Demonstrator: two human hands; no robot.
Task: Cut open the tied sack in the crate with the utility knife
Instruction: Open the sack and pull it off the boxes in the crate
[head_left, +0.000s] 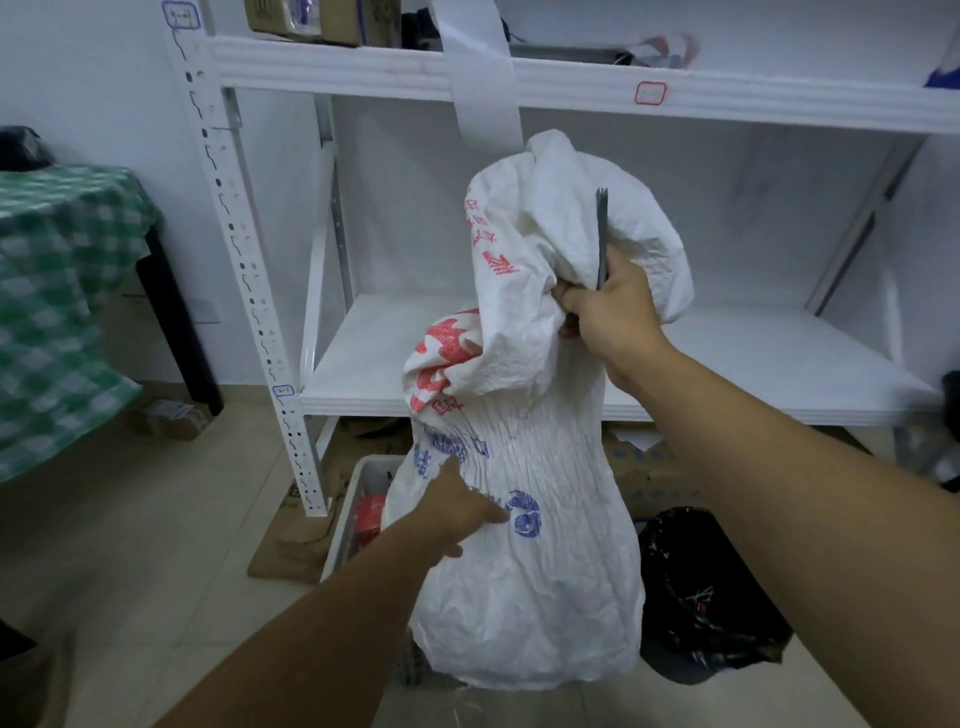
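Note:
A white woven sack with red and blue print hangs upright above a white crate, its upper part flopped over. My right hand grips the bunched top of the sack together with the utility knife, whose grey blade end points straight up. My left hand rests against the sack's left side near the blue print, fingers fairly straight. The sack hides most of the crate.
A white metal shelf rack stands behind the sack. A black plastic bag lies on the floor to the right. Flattened cardboard lies under the crate. A table with a green checked cloth stands at left.

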